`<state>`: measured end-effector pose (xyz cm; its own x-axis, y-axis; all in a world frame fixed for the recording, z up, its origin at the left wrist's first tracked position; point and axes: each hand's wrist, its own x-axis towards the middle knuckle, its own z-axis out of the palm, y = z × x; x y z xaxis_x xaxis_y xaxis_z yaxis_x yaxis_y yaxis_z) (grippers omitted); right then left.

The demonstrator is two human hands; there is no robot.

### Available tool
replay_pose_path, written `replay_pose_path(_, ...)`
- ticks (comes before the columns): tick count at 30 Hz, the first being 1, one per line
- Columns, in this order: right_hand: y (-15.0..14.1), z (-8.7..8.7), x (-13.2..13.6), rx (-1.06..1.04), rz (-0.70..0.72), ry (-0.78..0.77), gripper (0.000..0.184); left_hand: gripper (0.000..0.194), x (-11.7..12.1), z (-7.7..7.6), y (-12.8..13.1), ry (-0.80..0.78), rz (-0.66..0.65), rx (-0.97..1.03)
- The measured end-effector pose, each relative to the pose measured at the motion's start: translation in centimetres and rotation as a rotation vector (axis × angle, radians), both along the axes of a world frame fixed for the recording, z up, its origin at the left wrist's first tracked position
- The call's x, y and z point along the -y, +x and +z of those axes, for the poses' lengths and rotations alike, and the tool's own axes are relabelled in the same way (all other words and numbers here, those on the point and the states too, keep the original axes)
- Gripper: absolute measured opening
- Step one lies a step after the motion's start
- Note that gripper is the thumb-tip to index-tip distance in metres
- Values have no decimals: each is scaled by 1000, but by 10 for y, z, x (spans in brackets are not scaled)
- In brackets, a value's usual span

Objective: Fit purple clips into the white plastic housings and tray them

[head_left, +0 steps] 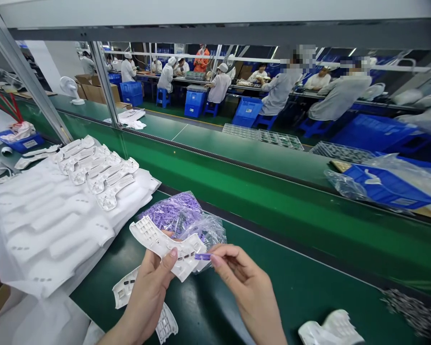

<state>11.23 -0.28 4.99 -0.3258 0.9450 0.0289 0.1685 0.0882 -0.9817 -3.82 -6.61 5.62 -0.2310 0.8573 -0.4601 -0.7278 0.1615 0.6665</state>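
My left hand (154, 275) grips a curved white plastic housing (167, 245), its inner side turned up, with a grid of ribs at one end and small slots at the other. Between the thumb and fingers of my right hand (246, 282) is a small purple plastic piece (202, 257), held at the slotted end of the housing; whether it touches is unclear. Just behind lies a clear bag of purple pieces (172, 211). Another white housing (124, 287) lies on the green table under my left wrist, partly hidden by it.
Several white housings (109, 189) lie in rows on white foam sheets (53, 225) at left. White parts (332, 330) and a pile of small dark pieces (413, 311) are at right. A green conveyor belt (237, 184) runs behind the table; several co-workers sit beyond it.
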Motion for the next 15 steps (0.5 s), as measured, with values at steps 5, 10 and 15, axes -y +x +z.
replay_pose_path(5, -14, -11, 14, 169, -70, 133, 18, 77, 0, -1, 5, 30, -11, 16)
replay_pose_path(10, -12, -20, 9, 177, -47, 136, 17, 66, 1, 3, 8, 13, -22, -37)
replay_pose_path(15, -15, -23, 9, 65, -18, 78, 16, 60, 0, 2, 12, 9, -5, -151)
